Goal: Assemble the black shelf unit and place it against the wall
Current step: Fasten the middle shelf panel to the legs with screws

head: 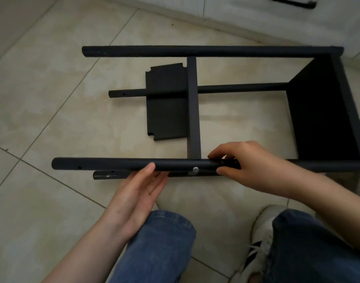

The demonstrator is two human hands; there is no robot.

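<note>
While shelf unit (318, 111) lies on tile floor (52, 99) — left hand (138, 193) flat, right hand (240, 160) grips pole (103, 164).

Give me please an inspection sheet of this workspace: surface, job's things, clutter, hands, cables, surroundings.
Surface: beige tiled floor, stained.
Job's things: black shelf frame lies on its side; loose shelf board flat on floor beneath it; silver bolt in near pole.
Clutter: nothing seen.
Hands: left hand, fingers straight, thumb on near pole; right hand grips near pole.
Cables: nothing seen.
Surroundings: white cabinet with black handle beyond; jeans and white shoe near.
</note>
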